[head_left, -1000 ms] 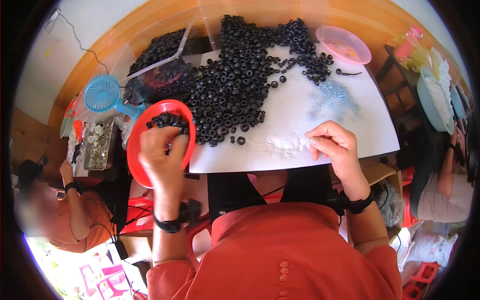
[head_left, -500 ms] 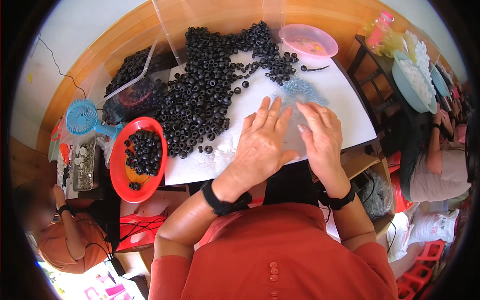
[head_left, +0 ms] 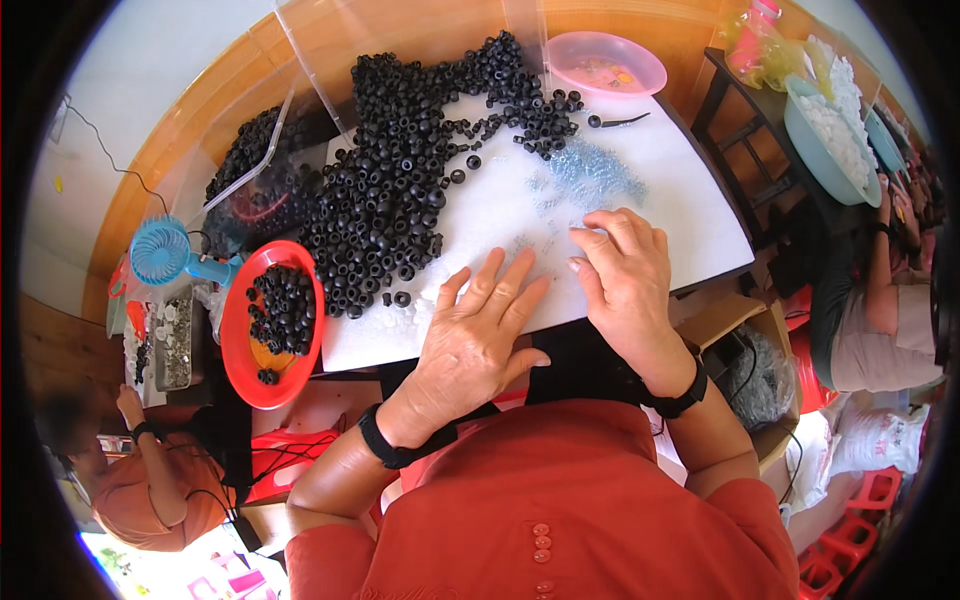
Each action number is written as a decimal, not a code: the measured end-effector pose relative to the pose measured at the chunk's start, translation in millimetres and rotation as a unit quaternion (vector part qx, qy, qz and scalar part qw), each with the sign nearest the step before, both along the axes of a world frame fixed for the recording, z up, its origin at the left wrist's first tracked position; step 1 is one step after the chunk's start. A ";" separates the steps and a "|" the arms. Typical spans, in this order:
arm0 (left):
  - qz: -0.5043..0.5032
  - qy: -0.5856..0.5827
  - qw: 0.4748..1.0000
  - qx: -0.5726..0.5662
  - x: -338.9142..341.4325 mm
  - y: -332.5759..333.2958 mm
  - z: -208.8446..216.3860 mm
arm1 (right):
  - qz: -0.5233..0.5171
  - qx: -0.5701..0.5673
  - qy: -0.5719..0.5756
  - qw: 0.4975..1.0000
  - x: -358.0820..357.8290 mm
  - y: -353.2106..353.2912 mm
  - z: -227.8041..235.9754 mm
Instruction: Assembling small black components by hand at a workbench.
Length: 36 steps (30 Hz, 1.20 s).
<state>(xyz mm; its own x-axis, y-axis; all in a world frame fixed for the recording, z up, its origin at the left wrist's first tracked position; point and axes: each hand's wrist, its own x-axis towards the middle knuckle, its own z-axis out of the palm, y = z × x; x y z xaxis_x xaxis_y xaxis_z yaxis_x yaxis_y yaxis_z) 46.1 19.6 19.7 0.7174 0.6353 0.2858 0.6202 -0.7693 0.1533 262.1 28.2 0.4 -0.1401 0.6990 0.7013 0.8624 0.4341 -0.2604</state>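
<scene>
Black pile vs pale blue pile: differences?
Spread: the black pile covers more area than the pale blue pile.
Pieces: the black pile's are bigger and look opaque; the pale blue pile's, tiny and glassy.
Both lie loose on the white tabletop.

Left hand (head_left: 465, 350): palm out of sight

Hard round beads (head_left: 375, 185) black; tiny translucent beads (head_left: 590, 175) pale blue. Flat tabletop (head_left: 680, 230) plain white. Oval plastic dish (head_left: 239, 330) red, orange patch inside. Round plastic basin (head_left: 650, 78) pink. Small plastic fan (head_left: 160, 250) bright blue. Short-sleeved cloth shirt (head_left: 480, 500) plain red, buttons (head_left: 542, 542) matching. Wristbands (head_left: 685, 397) black.
</scene>
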 end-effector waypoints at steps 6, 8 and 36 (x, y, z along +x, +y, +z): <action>0.006 -0.028 0.999 -0.023 -14.1 -11.4 -0.3 | 0.035 0.013 -0.010 0.999 -17.7 7.6 8.0; 0.008 -0.040 0.999 -0.027 -21.0 -14.6 -3.2 | 0.038 0.010 -0.019 0.999 -21.5 8.7 4.8; 0.139 0.013 0.976 0.166 -77.7 19.7 4.5 | 0.166 -0.121 -0.278 0.938 -27.4 -9.7 35.3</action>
